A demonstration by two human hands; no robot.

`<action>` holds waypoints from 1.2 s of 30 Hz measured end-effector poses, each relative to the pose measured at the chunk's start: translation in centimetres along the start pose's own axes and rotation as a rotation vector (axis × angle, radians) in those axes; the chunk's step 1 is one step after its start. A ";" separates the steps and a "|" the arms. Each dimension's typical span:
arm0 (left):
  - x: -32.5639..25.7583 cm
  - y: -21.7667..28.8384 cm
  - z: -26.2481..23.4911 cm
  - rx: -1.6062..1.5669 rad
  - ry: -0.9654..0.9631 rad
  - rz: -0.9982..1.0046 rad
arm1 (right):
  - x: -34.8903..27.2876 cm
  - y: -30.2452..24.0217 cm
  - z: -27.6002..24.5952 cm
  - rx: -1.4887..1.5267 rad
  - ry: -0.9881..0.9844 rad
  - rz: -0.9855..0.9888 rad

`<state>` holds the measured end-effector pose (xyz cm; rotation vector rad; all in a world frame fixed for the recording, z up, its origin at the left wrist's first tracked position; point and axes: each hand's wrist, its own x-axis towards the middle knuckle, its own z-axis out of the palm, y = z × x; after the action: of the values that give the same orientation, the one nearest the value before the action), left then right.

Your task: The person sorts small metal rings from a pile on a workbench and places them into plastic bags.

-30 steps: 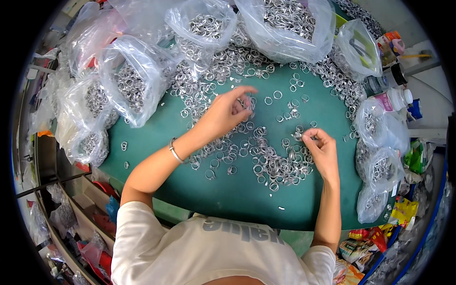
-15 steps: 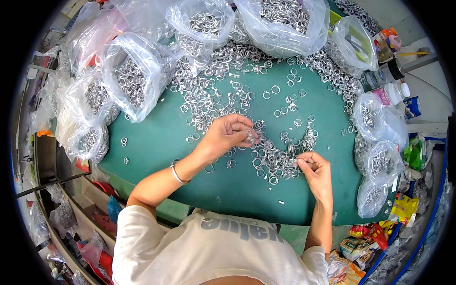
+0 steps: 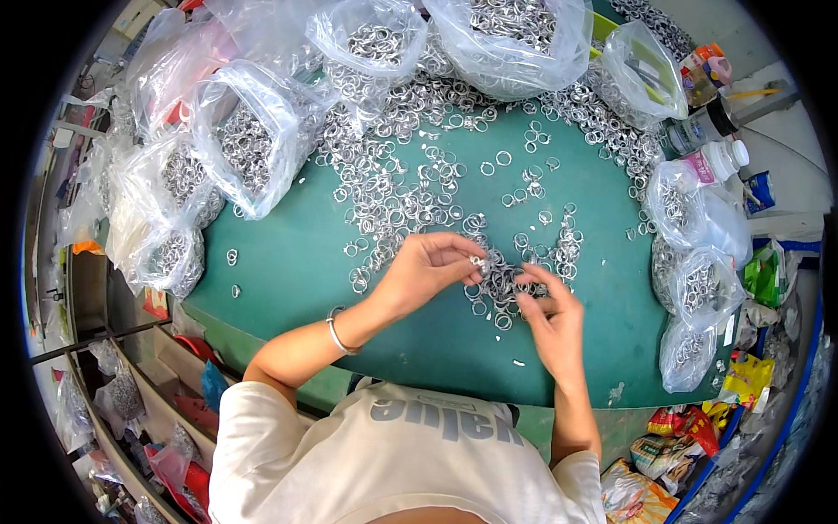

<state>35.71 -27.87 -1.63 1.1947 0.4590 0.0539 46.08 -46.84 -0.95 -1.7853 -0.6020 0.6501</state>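
Over the middle of the green table my left hand [image 3: 434, 272] is closed, its thumb and fingertips pinching a few silver metal rings [image 3: 477, 262]. Just right of it, my right hand [image 3: 553, 319] reaches into a small pile of silver rings [image 3: 500, 293]. Its thumb and fingers are apart, with the fingertips at the pile's right edge. Whether a ring touches those fingertips is hard to make out. Beyond my left hand spreads a larger heap of loose rings [image 3: 397, 192], mixed with small pale bits. A bangle [image 3: 335, 334] circles my left wrist.
Clear plastic bags of rings line the table [image 3: 288, 288], including an open bag [image 3: 249, 144] at left, a large bag [image 3: 515, 65] at the back and a small bag [image 3: 690, 358] at right. Bottles [image 3: 720, 162] stand at the right edge. Drawers [image 3: 166, 367] sit lower left.
My left hand has moved slightly right and nearer to me, still pinching rings. The right hand has shifted left and farther in, its pinch opening, and the pile is more gathered.
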 end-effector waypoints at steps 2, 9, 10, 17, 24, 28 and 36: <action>-0.2 0.0 0.6 -0.075 -0.051 -0.033 | 0.2 -0.5 1.3 0.158 -0.038 0.022; -1.0 -0.3 1.1 -0.206 -0.110 -0.116 | -0.1 -1.0 1.2 0.274 -0.113 0.110; -1.0 -0.5 0.9 -0.160 -0.119 -0.101 | -0.1 -1.2 1.3 0.327 -0.094 0.132; -1.1 -1.0 1.5 -0.238 -0.128 -0.106 | -0.1 -0.8 1.3 0.381 -0.085 0.129; -1.5 -0.5 1.9 0.135 -0.016 0.273 | -0.1 -0.3 1.9 0.416 -0.110 0.075; -2.2 0.5 1.9 0.453 -0.063 0.417 | 0.2 -1.8 0.3 0.529 -0.271 0.280; -2.4 -0.3 2.6 0.164 -0.097 0.237 | -0.2 -1.0 0.2 0.283 -0.179 -0.010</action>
<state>34.48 -30.96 -0.38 1.4022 0.2386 0.1636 45.67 -46.55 0.00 -1.4701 -0.6059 0.8513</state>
